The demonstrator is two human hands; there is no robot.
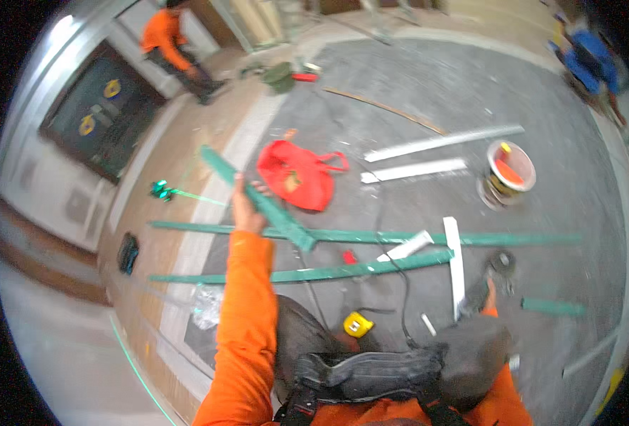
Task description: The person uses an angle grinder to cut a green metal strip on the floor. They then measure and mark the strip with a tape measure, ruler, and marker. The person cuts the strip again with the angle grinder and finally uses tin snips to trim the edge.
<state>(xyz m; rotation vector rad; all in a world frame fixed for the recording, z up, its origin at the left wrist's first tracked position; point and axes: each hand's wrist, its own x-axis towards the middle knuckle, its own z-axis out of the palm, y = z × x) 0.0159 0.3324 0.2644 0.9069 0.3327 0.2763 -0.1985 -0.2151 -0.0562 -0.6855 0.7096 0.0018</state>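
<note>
Raised on the left, my left hand [246,209] is closed round a short green bar [282,221], which slants from upper left to lower right. Below it, two long green bars [371,268] lie across the floor. Low on the right, my right hand [490,295] is wrapped round the body of what looks like an angle grinder [475,297], its dark round head [502,262] pointing away from me. A white strip [455,263] lies just left of the grinder. The fingers of my right hand are partly hidden.
A yellow tape measure [358,324] and black cable [405,291] lie before my knees. Beyond are a red bag [297,175], white strips [414,171] and a bucket [511,174]. A green-lit laser level [161,190] stands left. Two people [169,42] work farther off.
</note>
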